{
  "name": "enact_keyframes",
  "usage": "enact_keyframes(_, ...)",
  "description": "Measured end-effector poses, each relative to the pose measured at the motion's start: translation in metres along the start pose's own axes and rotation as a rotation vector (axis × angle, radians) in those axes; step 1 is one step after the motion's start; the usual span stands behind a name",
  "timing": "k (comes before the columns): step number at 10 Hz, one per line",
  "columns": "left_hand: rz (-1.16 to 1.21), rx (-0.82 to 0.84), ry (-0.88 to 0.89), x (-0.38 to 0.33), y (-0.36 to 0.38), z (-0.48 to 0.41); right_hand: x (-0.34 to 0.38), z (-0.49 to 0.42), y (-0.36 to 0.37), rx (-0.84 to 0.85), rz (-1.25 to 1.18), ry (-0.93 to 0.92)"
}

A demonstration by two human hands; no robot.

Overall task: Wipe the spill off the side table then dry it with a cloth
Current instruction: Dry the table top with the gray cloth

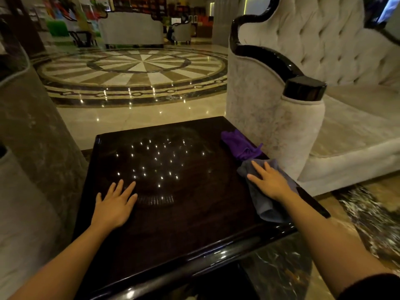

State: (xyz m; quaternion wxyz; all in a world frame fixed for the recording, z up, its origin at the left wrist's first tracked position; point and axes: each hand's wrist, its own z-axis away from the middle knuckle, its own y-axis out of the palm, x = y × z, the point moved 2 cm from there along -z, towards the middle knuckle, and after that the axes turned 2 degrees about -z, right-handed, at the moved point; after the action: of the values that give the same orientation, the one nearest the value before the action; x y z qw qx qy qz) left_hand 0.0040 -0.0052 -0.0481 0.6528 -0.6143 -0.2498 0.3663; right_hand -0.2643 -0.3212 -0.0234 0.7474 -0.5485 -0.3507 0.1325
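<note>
A dark glossy side table (173, 230) fills the middle of the view, its top mirroring many ceiling lights. My left hand (115, 202) lies flat on the left part of the top, fingers spread, holding nothing. My right hand (270, 180) rests palm down on a grey cloth (265, 207) at the table's right edge, fingers spread over it. A purple cloth (239, 144) lies crumpled just beyond, at the far right corner. Faint circular smears show on the top; no clear puddle can be made out.
A tufted pale sofa (324, 61) with black trim stands close against the table's right side. A marble column (32, 126) rises at the left. Polished floor with a round inlay (134, 72) stretches beyond the table.
</note>
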Motion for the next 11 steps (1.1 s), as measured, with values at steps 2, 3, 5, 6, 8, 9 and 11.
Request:
enact_keyframes(2,0.014,0.009,0.013,-0.001,-0.002,0.002,0.001,0.004,0.017,-0.05,0.063,0.05)
enact_keyframes(3,0.017,0.009,0.02,0.001,-0.001,0.002,0.003,0.003,0.019,-0.073,0.081,0.038)
enact_keyframes(5,0.013,0.006,0.02,0.0,0.0,0.001,0.015,0.008,0.023,-0.059,0.044,-0.023)
enact_keyframes(6,0.01,0.011,0.019,0.001,-0.001,0.0,0.026,0.013,0.028,-0.065,0.031,-0.073)
enact_keyframes(8,-0.001,0.01,0.019,-0.001,-0.004,0.001,0.072,0.036,0.05,-0.049,-0.002,-0.27)
enact_keyframes(9,0.02,0.001,0.021,-0.001,-0.004,0.001,0.094,0.05,0.058,-0.008,-0.029,-0.341)
enact_keyframes(11,0.021,-0.01,0.009,-0.003,-0.005,0.002,0.135,0.097,0.074,0.101,-0.084,-0.537)
